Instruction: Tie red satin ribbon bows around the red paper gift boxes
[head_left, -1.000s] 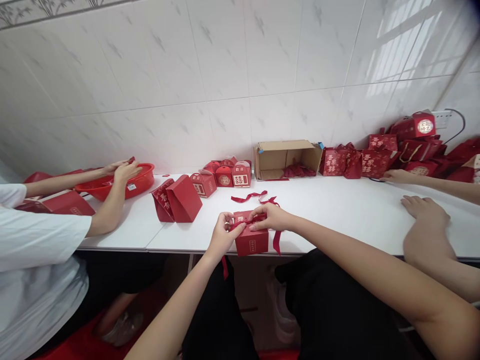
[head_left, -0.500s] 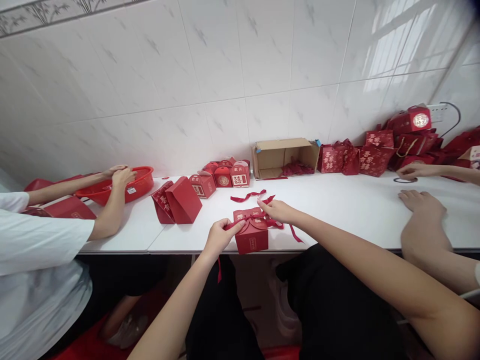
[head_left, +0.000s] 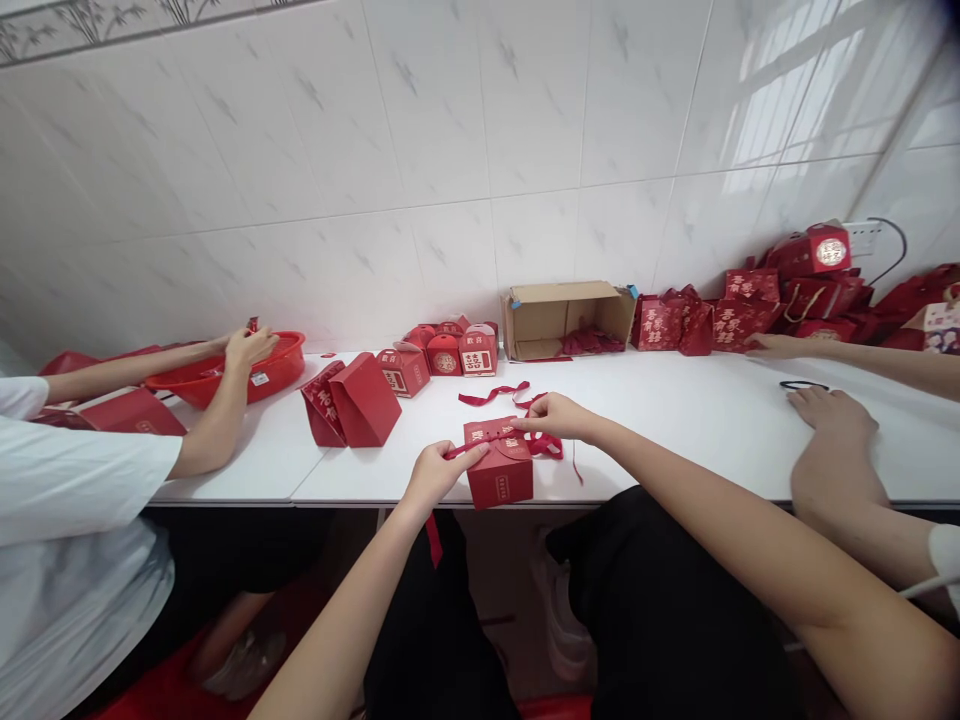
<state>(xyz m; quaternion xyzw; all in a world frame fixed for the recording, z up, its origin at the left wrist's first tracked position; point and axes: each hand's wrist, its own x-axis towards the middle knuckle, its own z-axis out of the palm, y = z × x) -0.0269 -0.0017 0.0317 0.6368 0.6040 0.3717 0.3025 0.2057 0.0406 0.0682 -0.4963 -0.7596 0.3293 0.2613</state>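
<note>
A red gift box [head_left: 501,484] with gold characters stands at the table's front edge. Across its top runs a red ribbon [head_left: 495,436]. My left hand [head_left: 442,470] pinches the ribbon at the box's left side, and a tail hangs below that hand over the edge. On the right of the box top, my right hand [head_left: 559,415] is closed on the ribbon with thumb and fingertips; more ribbon lies looped just beneath it. A loose red ribbon [head_left: 493,396] lies on the table behind the box.
Behind stand small red boxes [head_left: 444,352] and an open cardboard carton [head_left: 566,320] holding red ribbons. Two taller red boxes [head_left: 366,400] stand left. A co-worker's hands work over a red basin [head_left: 277,370]. At right, another person's arms [head_left: 840,440] reach toward red bags [head_left: 739,310].
My right hand has lowered and come closer to the box top, and the ribbon end beside it has shifted. The person at right has moved a hand toward the red bags.
</note>
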